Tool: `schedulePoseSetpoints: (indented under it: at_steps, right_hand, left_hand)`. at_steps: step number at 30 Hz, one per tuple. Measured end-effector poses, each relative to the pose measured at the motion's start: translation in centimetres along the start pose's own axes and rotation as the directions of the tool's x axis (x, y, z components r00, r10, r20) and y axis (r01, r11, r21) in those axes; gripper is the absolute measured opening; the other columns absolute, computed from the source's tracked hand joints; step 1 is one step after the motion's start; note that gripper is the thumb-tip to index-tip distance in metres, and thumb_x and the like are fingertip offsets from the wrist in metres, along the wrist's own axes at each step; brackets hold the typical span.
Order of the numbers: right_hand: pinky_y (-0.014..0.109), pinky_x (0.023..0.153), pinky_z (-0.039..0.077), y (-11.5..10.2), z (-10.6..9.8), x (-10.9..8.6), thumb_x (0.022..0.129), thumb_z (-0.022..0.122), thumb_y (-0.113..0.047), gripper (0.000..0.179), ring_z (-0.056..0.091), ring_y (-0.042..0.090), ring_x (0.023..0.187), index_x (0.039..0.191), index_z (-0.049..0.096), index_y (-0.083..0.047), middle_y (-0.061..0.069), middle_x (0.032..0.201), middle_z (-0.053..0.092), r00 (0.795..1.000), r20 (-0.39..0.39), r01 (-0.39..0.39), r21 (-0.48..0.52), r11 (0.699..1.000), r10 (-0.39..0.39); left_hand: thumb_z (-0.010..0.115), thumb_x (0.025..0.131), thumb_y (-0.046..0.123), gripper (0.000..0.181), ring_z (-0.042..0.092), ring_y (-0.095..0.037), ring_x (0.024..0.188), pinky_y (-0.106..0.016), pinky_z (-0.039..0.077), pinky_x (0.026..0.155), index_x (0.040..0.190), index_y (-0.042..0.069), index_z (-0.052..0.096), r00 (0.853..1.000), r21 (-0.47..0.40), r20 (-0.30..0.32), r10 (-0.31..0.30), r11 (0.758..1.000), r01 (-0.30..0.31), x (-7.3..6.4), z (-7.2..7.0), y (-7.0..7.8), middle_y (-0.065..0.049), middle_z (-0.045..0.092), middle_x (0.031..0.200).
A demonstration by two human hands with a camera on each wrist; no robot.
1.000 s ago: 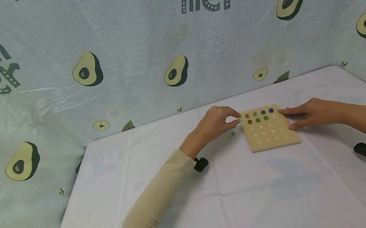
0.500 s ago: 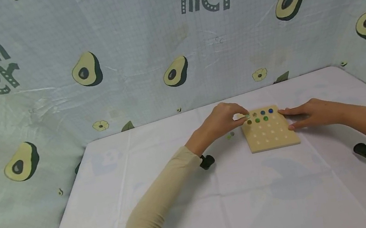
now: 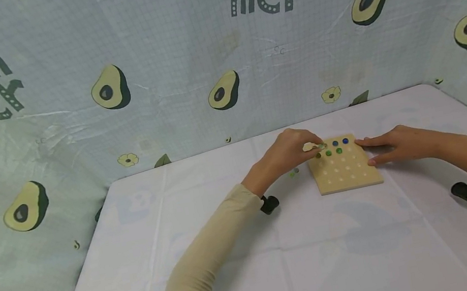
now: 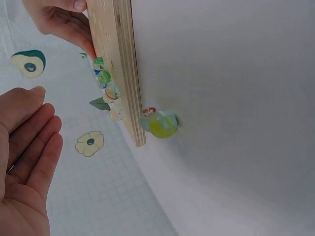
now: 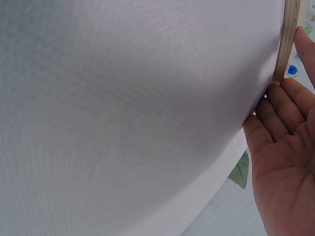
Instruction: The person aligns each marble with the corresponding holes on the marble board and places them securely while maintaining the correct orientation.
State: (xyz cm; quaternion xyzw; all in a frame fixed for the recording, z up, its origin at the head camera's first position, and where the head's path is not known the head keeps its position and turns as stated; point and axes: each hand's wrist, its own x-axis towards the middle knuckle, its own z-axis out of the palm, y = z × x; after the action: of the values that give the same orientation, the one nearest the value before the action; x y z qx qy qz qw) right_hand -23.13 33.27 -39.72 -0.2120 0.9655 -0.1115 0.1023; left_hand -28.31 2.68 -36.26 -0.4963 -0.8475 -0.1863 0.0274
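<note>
My left hand (image 3: 287,149) pinches a small pale glass marble (image 3: 323,146) between thumb and fingertips, close over the top row of a square wooden board (image 3: 344,170) with hollows. In the left wrist view, that marble is hidden behind the fingers of the left hand (image 4: 29,142). Blue marbles (image 3: 335,143) sit at the right of the top row; green marbles (image 3: 339,150) lie in the second row. My right hand (image 3: 395,144) rests against the board's right edge, its fingers mostly straight, thumb lower down. The right wrist view shows its fingertips (image 5: 275,91) at the board's corner.
Two loose marbles, one yellow-green (image 4: 163,124), lie on the white-covered table (image 3: 250,245) just left of the board. Behind the table hangs a pale sheet (image 3: 166,74) printed with avocados. Black wrist cameras (image 3: 270,205) sit under both wrists.
My left hand has moved right with the marble, from the board's left edge to over its top row. The right hand and the board stay in place.
</note>
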Motion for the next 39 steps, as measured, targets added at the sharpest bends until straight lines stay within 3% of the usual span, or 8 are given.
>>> schedulePoseSetpoints:
  at_steps: [11,17,21,29,39]
  right_hand:
    - [0.062,0.093,0.049,0.0,0.0,0.1,0.091,0.067,-0.060,0.079,0.058,0.047,0.122,0.151,0.049,-0.011,0.026,0.147,0.049,1.000,0.012,-0.018,0.006,1.000,0.017]
    - [0.059,0.090,0.051,0.2,0.0,0.2,0.091,0.067,-0.059,0.077,0.063,0.041,0.116,0.150,0.050,-0.011,0.025,0.147,0.050,1.000,0.008,-0.012,-0.004,1.000,0.012]
    - [0.060,0.091,0.050,0.1,-0.1,0.2,0.091,0.068,-0.057,0.076,0.062,0.044,0.118,0.149,0.051,-0.011,0.025,0.147,0.050,1.000,0.007,-0.012,-0.009,1.000,0.012]
    - [0.060,0.091,0.050,-0.1,-0.2,0.2,0.091,0.068,-0.058,0.077,0.061,0.044,0.118,0.149,0.051,-0.010,0.027,0.146,0.051,1.000,0.012,-0.009,0.003,1.000,0.009]
    - [0.057,0.087,0.052,-0.1,-0.2,0.1,0.092,0.068,-0.056,0.075,0.063,0.042,0.115,0.150,0.051,-0.010,0.028,0.145,0.051,1.000,0.012,-0.004,0.004,1.000,0.004]
  left_hand:
    - [0.071,0.098,0.019,0.024,0.067,-0.013,0.112,-0.012,0.047,0.090,0.120,0.009,0.076,0.999,-0.007,0.041,-0.026,1.000,0.026,1.0,0.6,0.4,-0.001,0.074,0.120]
    - [0.071,0.098,0.016,0.024,0.068,-0.013,0.111,-0.011,0.048,0.089,0.120,0.008,0.076,0.998,-0.011,0.062,0.007,1.000,-0.007,1.6,1.0,0.7,-0.002,0.074,0.120]
    - [0.070,0.098,0.018,0.023,0.067,-0.011,0.112,-0.012,0.046,0.092,0.118,0.010,0.077,0.997,0.023,0.065,0.028,0.999,-0.030,2.0,1.1,1.0,0.000,0.074,0.119]
    - [0.069,0.099,0.018,0.022,0.069,-0.011,0.107,-0.010,0.047,0.088,0.118,0.010,0.077,0.995,0.037,0.083,0.058,0.997,-0.062,2.8,1.6,1.4,0.000,0.074,0.118]
    - [0.067,0.101,0.020,0.023,0.066,-0.010,0.113,-0.012,0.045,0.091,0.120,0.012,0.076,0.992,0.064,0.121,0.041,0.997,-0.049,3.9,1.7,2.1,0.002,0.073,0.121]
